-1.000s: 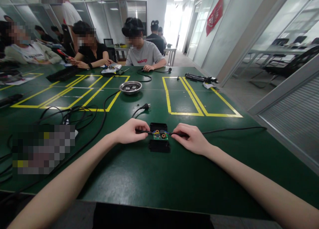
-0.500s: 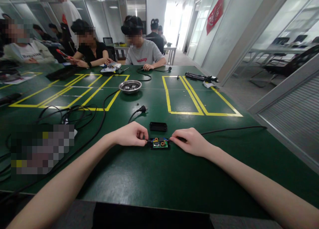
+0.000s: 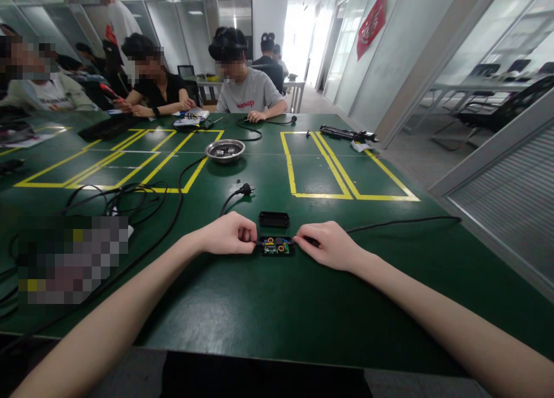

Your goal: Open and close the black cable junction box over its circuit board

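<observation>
In front of me lies a small black plastic case [image 3: 262, 252], its top off. Inside sits a green circuit board [image 3: 272, 249] with copper-wound coils and blue wires at both ends. My left hand [image 3: 229, 234] is closed in a pinch on the black power cord at the case's left end. At the right end, my right hand [image 3: 326, 243] pinches the other black cable [image 3: 402, 223], which runs off to the right. The fingers hide most of both cable entries. Just behind the case lies a black cover [image 3: 274, 219], hollow side up.
A plug [image 3: 246, 190] lies behind my left hand. Farther back is a metal bowl [image 3: 225, 150] with small metal parts. Coiled cables [image 3: 125, 199] and a blurred-out object [image 3: 73, 259] lie left. Yellow tape [image 3: 322, 196] marks the green table. Co-workers sit opposite.
The circuit board now appears lower and flatter inside the case, with more of the case rim showing. Both hands keep their pinches at the ends, and the view has shifted slightly.
</observation>
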`<state>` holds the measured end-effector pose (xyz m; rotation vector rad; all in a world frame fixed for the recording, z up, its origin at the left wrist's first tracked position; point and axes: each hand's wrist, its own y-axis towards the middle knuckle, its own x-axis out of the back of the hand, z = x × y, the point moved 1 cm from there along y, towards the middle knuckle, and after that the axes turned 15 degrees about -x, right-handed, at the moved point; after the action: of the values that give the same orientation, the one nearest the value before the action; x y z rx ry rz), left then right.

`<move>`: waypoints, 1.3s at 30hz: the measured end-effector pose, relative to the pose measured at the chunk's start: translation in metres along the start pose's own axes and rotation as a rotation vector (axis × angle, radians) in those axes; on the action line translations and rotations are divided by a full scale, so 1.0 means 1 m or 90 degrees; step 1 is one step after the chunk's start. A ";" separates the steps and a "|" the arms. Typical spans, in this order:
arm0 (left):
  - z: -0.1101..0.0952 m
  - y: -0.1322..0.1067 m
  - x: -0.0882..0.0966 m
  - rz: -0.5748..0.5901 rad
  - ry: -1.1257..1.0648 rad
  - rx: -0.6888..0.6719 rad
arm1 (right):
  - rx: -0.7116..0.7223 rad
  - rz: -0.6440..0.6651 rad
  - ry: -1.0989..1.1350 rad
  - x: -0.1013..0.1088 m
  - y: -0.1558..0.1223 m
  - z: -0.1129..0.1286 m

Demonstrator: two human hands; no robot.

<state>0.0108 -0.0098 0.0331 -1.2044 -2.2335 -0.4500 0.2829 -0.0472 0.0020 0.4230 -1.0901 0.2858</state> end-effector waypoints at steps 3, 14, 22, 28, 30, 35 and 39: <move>-0.001 0.000 -0.001 0.008 -0.009 -0.004 | -0.048 -0.028 -0.045 -0.005 0.001 0.001; -0.006 0.002 -0.002 0.013 0.214 -0.111 | -0.106 -0.055 -0.069 -0.016 0.008 0.001; -0.007 0.002 -0.005 0.008 0.287 -0.120 | -0.078 -0.066 -0.115 -0.016 0.012 0.000; 0.004 0.008 -0.011 -0.121 0.377 -0.061 | -0.043 -0.142 -0.130 -0.009 0.013 -0.004; 0.008 0.011 -0.013 -0.176 0.355 -0.003 | -0.048 -0.167 -0.093 -0.011 0.014 -0.007; 0.010 0.019 -0.024 -0.268 0.367 0.072 | -0.071 -0.132 -0.035 -0.019 0.017 -0.013; 0.013 0.021 -0.028 -0.273 0.332 0.094 | -0.070 -0.073 0.058 -0.018 0.019 -0.012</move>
<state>0.0365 -0.0097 0.0060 -0.4517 -2.0037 -0.6620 0.2768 -0.0254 -0.0155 0.3696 -0.9828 0.1419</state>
